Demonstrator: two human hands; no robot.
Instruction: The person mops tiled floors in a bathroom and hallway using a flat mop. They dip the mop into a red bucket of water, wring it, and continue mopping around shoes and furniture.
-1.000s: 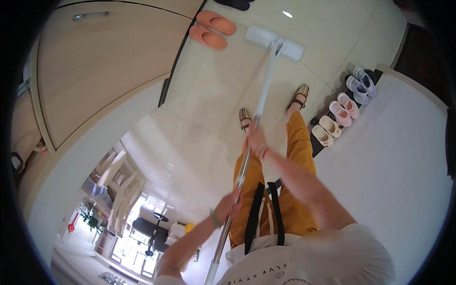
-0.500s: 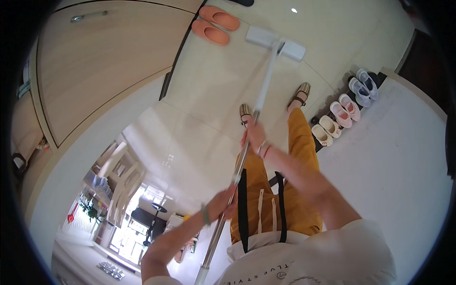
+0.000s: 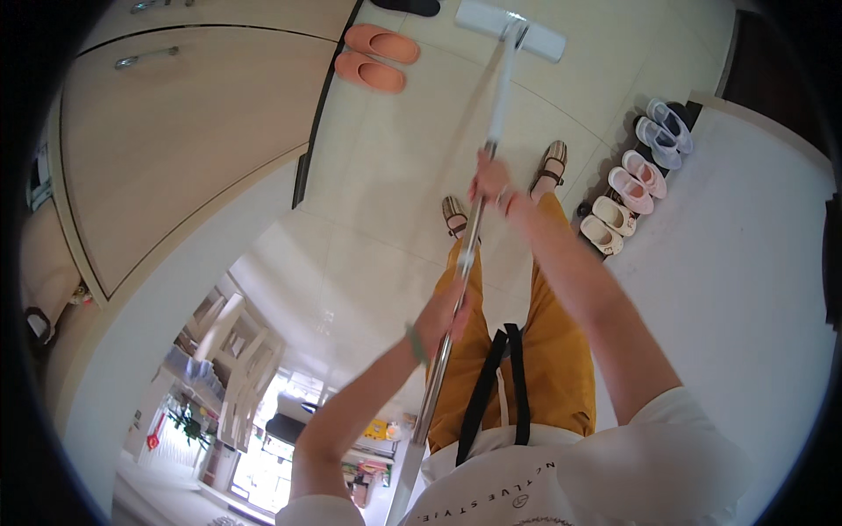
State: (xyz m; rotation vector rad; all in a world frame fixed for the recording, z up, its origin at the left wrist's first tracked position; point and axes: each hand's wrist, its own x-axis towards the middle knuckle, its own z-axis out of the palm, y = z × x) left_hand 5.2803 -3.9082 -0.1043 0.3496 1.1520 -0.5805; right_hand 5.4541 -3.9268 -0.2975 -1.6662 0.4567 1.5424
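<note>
A flat mop [image 3: 474, 219] with a long white and metal pole runs from beside my waist out over the floor. Its wide white head [image 3: 544, 41] lies on the pale tiles at the far side. My right hand [image 3: 491, 181] is wrapped round the upper part of the pole, just below its white section. Lower down, my left hand [image 3: 441, 320], with a green bangle at the wrist, grips the metal section. The pole passes between my left leg and left forearm.
Orange slippers [image 3: 372, 72] and a dark shoe [image 3: 406, 6] lie by the wooden cabinet [image 3: 193, 149] at the left. Several children's shoes [image 3: 632, 189] line the white surface [image 3: 719, 289] at the right. Chairs [image 3: 250, 377] stand in the room at lower left.
Both hands have pushed the mop farther away from me, so its head now sits nearer the top edge. The view has shifted slightly too.
</note>
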